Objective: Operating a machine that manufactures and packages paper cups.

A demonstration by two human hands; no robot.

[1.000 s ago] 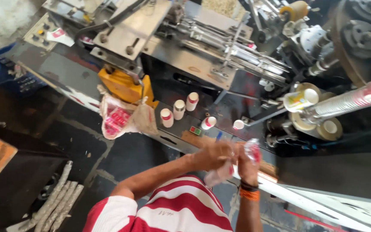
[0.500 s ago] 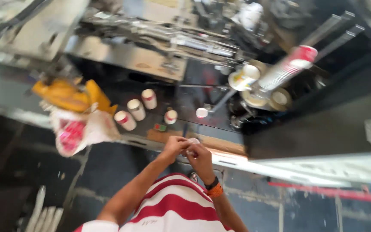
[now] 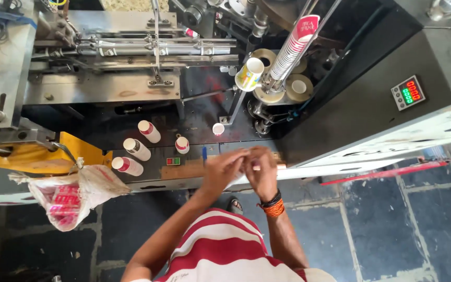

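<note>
Two bare hands meet at the near edge of the machine deck, fingertips touching: left hand (image 3: 224,168) comes in from the left, right hand (image 3: 262,169), with orange and black bands at the wrist, from the right. Fingers on both are curled inward, pinched on something small between them; a pale bit shows at the right fingertips, too small and blurred to identify, so can't say what's held or which hand has the real grip. It sits right at the fingers, over the brown strip (image 3: 184,169) on the deck edge; long axis unreadable. Just left of the hands: small red-and-green button pair (image 3: 173,161). Beyond those, four white paper cups with red bands (image 3: 137,149) lie tipped on the dark deck, well apart from the hands, left hand nearer. Fifth small cup (image 3: 218,128) stands further back, roughly in line with the hands. Far left, translucent plastic bag with pink print (image 3: 71,196) hangs off a yellow bracket (image 3: 37,159). Furthest: long tilted stack of nested cups (image 3: 293,44) in a guide chute, over the round turret (image 3: 277,89). Digital counter panel (image 3: 408,92) on the right.
</note>
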